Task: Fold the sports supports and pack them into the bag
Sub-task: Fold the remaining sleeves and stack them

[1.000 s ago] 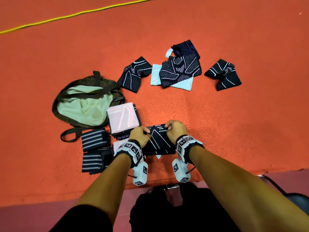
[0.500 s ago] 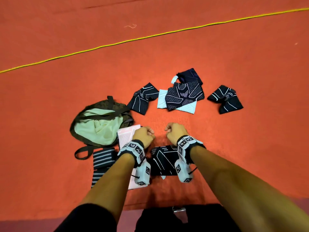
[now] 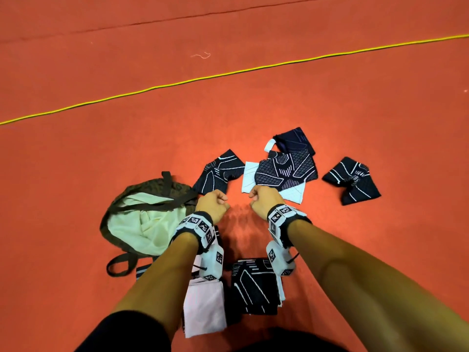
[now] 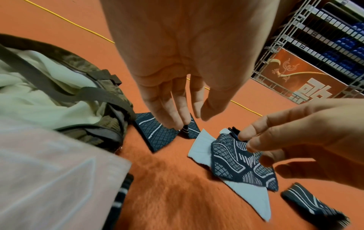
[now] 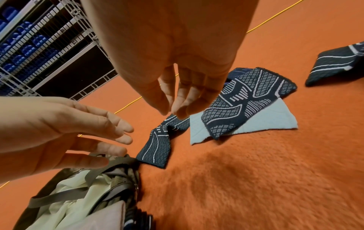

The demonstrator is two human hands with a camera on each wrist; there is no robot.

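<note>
Setting: an orange-red carpet floor [image 3: 330, 250] with a short fuzzy pile; a thin yellow cord [image 3: 228, 72] ran across it in a long diagonal line.
Left hand [image 3: 212, 204]: hovered above the carpet, its grip loose and holding nothing; the left wrist view showed fingers [image 4: 167, 112] hanging down, relaxed and slightly bent.
Right hand [image 3: 265, 201]: hovered just beside the left one, grip also slack and holding nothing, fingers [image 5: 183, 99] drooping over the unfolded pile.
Bag [image 3: 127, 199]: soft olive drawstring sack lying open on the floor to the left, pale green lining crumpled inside, dark webbing straps across its mouth.
Folded dark support [image 3: 256, 285]: a neat rectangle of navy knit with white line pattern, lying on the carpet under the wrists, near the person.
Folded pink support [image 3: 204, 306]: a smooth pale pink rectangle, just beside the dark one on its left.
Unfolded supports, far side: 1 bent navy sleeve [image 3: 218, 174] with a diamond-grid texture, just beyond the left hand; a heap [image 3: 286, 171] of navy patterned knit lying over a pale blue-white piece; 1 more crumpled navy sleeve [image 3: 352, 181] apart on the right.
Background: a wire-mesh rack [image 4: 315, 38] holding blue items, seen in both wrist views.
</note>
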